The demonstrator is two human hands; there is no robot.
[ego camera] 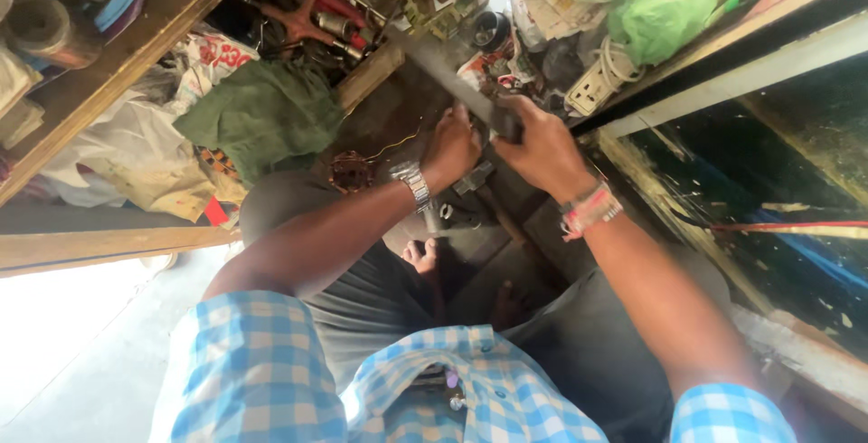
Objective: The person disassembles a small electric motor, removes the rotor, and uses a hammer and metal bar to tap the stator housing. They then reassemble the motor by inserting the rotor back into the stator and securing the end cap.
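Where the two hands meet above the floor, much of the work is hidden: the small dark part under the left hand [449, 147] is covered by the fingers and cannot be identified. The left hand is clenched around it, a metal watch [416, 184] on its wrist. The right hand [540, 147] grasps the near end of a long flat metal file [440, 70]. The file's long axis runs diagonally, its far end pointing up and to the left toward a cluttered pile of tools [312, 20]; its tip is lost against that clutter. A hammer-like tool [477, 188] lies just below the hands, possibly on the floor, though shadow obscures it. A green cloth [262, 116] lies to the left, and a white power strip [592, 89] sits near the right hand.
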